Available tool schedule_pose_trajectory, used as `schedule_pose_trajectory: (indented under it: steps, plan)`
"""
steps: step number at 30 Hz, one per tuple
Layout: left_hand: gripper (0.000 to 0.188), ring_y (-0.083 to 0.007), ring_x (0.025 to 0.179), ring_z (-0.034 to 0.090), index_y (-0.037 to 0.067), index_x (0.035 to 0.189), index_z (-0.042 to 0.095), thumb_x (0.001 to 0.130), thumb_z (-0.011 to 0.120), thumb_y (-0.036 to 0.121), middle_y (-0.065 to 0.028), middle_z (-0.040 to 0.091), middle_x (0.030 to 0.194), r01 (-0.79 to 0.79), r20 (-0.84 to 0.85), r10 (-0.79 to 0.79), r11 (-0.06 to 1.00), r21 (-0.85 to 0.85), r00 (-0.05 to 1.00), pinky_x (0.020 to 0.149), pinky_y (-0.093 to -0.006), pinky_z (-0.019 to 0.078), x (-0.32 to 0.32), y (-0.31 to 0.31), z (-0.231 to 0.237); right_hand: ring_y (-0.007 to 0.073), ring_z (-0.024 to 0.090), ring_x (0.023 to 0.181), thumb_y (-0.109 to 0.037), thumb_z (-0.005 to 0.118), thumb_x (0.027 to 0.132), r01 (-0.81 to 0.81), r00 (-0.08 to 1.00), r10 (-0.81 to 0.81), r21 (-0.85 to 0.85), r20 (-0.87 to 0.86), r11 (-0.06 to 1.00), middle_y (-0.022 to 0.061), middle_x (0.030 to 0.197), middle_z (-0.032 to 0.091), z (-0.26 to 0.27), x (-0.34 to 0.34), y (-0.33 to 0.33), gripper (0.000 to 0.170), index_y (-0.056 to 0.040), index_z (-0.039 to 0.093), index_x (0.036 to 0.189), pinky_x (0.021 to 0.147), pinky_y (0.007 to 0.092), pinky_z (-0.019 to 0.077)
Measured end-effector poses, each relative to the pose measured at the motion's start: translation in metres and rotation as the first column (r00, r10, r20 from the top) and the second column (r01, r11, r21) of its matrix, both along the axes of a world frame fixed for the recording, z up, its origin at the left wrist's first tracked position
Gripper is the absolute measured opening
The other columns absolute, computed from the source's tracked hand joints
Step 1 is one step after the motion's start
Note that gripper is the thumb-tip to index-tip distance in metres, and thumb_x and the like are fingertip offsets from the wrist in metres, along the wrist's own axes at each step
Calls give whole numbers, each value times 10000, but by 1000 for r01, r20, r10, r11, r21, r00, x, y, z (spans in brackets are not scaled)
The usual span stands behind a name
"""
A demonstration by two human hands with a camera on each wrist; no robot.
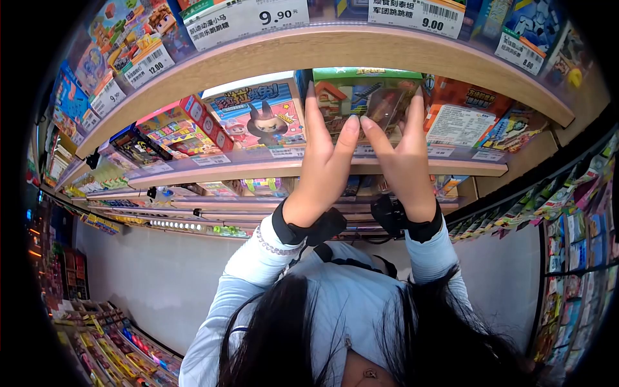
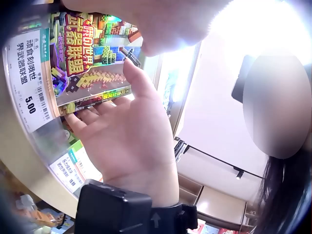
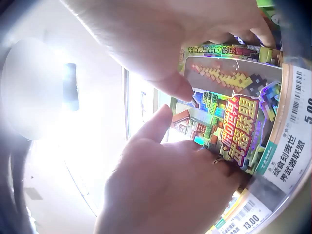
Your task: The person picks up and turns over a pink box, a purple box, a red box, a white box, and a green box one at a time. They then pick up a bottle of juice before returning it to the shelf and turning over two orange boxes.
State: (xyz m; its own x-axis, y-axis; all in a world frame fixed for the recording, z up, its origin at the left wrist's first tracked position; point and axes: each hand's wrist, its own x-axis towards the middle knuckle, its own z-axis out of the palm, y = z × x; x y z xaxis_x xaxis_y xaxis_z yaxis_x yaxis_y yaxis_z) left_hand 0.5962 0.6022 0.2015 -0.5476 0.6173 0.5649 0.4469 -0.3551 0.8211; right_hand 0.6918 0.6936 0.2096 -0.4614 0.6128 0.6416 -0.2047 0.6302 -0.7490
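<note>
A toy box (image 1: 361,97) with a green top edge and a clear window stands on the middle shelf. Pixel-style swords and red-and-yellow lettering show on its front in the left wrist view. My left hand (image 1: 327,161) holds its left side, fingers along the side and thumb over the front. On the opposite side my right hand (image 1: 405,164) grips it the same way, with fingertips partly hidden behind the edge. Both thumbs lean in towards each other before the window. In the right wrist view, a price tag (image 3: 287,151) sits on the shelf edge below the box.
Left of the box stands a blue-and-pink cartoon box (image 1: 258,113); right of it is an orange-red box (image 1: 467,116) with a white label. An upper wooden shelf (image 1: 335,55) overhangs them. Packets (image 1: 567,180) hang at the right. Pale floor (image 1: 155,271) lies below.
</note>
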Motion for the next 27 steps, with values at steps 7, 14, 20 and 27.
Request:
schedule_pose_trajectory:
  steps: [7, 14, 20, 27]
  plan:
    - [784, -333, 1360, 288, -142, 1447, 82, 965, 540, 275, -286, 247, 1468, 49, 15, -49, 999, 24, 999, 1118, -373, 232, -2, 2, -1, 353, 481, 1217, -111, 707, 821, -60, 998, 59, -70, -22, 996, 292, 1343, 424, -2, 3, -1, 887, 120, 125, 1449, 1018, 376, 396]
    - [820, -364, 1388, 231, -131, 1452, 13, 946, 559, 214, -322, 151, 1494, -81, -163, 112, 979, 185, 980, 1137, -404, 191, 7, 9, -23, 398, 428, 1273, -118, 707, 813, 8, 999, -8, 0, 52, 1000, 328, 1390, 352, -6, 3, -2, 932, 134, 76, 1451, 1057, 384, 360]
    - [821, -473, 1410, 139, -149, 1446, 32, 959, 526, 290, -373, 93, 1499, -186, -394, 190, 981, 48, 900, 1147, -474, 131, 9, -1, -21, 446, 393, 1299, -130, 708, 806, 66, 984, -71, 36, 161, 997, 357, 1399, 320, 5, 12, -4, 953, 149, 58, 1444, 1067, 408, 352]
    - [851, -470, 1422, 107, -149, 1450, 23, 958, 526, 331, -380, 75, 1502, -202, -388, 184, 979, -4, 903, 1150, -458, 124, 13, -4, -16, 451, 360, 1329, -136, 717, 803, 109, 975, -137, 158, 176, 981, 373, 1423, 290, 2, 14, -7, 968, 145, 49, 1446, 1075, 416, 349]
